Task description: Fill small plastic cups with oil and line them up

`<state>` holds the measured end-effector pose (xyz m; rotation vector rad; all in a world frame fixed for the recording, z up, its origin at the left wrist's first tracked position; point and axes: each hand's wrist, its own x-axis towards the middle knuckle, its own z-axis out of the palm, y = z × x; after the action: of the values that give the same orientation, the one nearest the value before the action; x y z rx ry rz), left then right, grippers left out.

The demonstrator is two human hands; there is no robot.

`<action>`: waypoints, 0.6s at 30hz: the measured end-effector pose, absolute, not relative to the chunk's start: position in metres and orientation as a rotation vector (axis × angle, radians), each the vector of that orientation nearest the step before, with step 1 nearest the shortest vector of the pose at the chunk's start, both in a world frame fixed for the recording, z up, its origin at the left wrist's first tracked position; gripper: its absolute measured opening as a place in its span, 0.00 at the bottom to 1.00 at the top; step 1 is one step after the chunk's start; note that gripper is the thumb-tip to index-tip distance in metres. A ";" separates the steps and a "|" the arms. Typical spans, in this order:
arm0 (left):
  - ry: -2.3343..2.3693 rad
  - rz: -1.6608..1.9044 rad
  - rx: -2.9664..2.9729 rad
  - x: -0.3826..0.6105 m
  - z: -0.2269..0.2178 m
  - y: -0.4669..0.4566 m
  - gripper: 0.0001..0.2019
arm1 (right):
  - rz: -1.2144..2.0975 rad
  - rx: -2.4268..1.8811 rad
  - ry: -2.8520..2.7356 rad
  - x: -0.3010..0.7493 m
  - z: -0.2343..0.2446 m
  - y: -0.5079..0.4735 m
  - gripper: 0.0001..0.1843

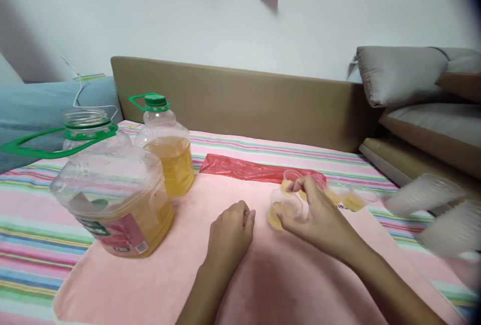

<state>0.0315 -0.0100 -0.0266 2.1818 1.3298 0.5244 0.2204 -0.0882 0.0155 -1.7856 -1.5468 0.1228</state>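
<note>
My right hand [319, 217] curves around a clear plastic cup [283, 208] of pale yellow drink, thumb on the near side and index finger at the far side. The cup is slightly blurred and partly covered by the fingers. Beside it, to the left, my left hand [231, 229] rests closed on the pink cloth [161, 285]; nothing shows in its fingers. Behind the right hand, several more cups, one of them a clear cup [354, 199] with yellow drink, stand in a row at the cloth's far edge.
At left stand a large uncapped jug [116, 214] with a green handle and a jug [169, 159] with a green cap, both part full of yellow drink. A red plastic bag [240, 168] lies behind the cloth. Stacked clear cups [424, 194] and cushions [406, 76] are at right.
</note>
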 end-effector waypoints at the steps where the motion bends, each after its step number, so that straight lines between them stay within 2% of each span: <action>1: 1.334 0.509 2.185 0.030 -0.027 -0.010 0.11 | 0.128 -1.785 -1.562 0.226 0.020 -0.081 0.23; 10: 1.360 0.473 2.163 0.024 -0.024 -0.004 0.12 | 0.201 -1.785 -1.666 0.266 0.042 -0.008 0.28; 18: 1.343 0.442 2.146 0.029 -0.023 -0.006 0.12 | 0.236 -1.930 -1.710 0.277 0.008 0.032 0.27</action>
<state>0.0287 -0.0059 -0.0226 2.1457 1.3426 0.4421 0.2768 0.0315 0.0083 -1.9296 -1.7103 0.2361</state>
